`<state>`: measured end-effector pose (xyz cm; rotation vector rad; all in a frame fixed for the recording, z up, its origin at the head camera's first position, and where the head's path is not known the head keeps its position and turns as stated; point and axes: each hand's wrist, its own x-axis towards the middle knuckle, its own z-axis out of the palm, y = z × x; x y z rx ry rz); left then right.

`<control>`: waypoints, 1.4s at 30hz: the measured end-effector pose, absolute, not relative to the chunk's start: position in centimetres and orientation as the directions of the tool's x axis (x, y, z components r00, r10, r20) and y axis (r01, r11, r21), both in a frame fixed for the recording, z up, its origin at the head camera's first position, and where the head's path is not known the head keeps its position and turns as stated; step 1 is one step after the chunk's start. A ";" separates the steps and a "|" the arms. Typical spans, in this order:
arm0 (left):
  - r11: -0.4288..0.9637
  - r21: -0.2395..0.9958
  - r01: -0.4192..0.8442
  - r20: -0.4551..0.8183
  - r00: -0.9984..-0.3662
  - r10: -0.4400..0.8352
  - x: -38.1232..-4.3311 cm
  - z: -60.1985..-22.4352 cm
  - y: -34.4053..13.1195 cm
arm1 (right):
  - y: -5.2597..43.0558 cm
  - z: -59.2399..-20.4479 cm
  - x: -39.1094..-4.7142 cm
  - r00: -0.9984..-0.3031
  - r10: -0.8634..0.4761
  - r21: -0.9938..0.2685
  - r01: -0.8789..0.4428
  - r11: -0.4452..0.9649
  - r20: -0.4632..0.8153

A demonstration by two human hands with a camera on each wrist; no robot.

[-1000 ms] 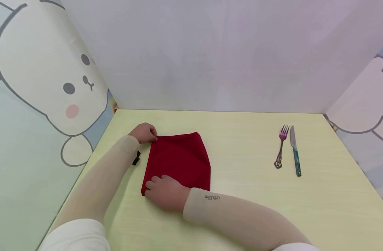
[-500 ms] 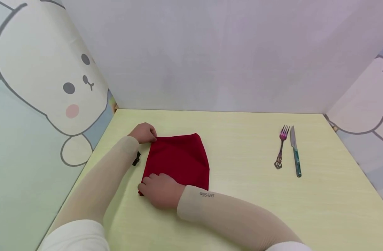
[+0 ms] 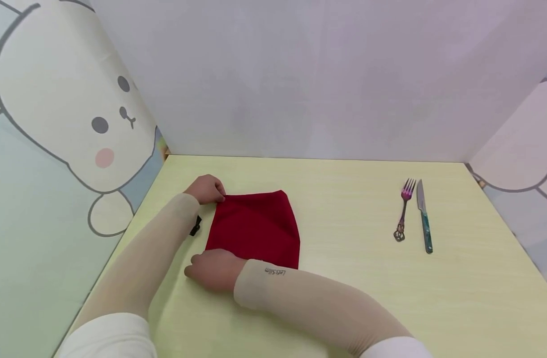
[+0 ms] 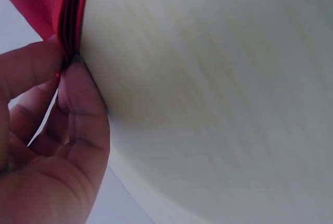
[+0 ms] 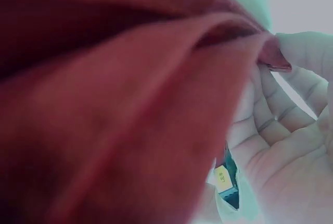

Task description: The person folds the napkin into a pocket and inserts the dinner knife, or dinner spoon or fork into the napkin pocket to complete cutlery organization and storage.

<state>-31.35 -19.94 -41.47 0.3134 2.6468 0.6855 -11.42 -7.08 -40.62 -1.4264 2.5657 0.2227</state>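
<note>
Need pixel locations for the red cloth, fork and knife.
Red cloth (image 3: 255, 226): head view, middle of its upper surface.
Fork (image 3: 404, 211): head view, on the slim handle below the tines.
Knife (image 3: 425, 220): head view, on the green handle, near the blade.

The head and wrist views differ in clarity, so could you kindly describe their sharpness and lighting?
In the head view, fork, knife and cloth are clear under even light; in the left wrist view, the table looks shaded and blurry beside the left hand; in the right wrist view, the cloth is blurred and the right hand washed out.
</note>
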 end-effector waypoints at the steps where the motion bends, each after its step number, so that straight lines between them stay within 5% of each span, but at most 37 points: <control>1: 0.856 0.504 0.117 -0.308 -0.901 0.305 -31.3 -41.5 -20.0 | -7.2 -40.8 -11.5 -0.518 -0.821 0.036 -0.850 0.526 -0.242; 16: 0.860 0.493 0.129 -0.304 -0.901 0.310 -31.3 -41.3 -20.0 | -1.7 -40.7 -10.5 -0.432 -0.878 0.060 -0.901 0.430 -0.207; 28: 0.862 0.492 0.122 -0.305 -0.903 0.302 -31.2 -41.5 -19.9 | 2.7 -40.7 -10.9 -0.536 -0.784 0.105 -0.840 0.533 -0.312; 42: 0.838 0.522 0.160 -0.262 -0.905 0.336 -31.5 -42.1 -19.3 | 3.4 -40.1 -8.5 -0.538 -0.768 -0.003 -0.819 0.574 -0.347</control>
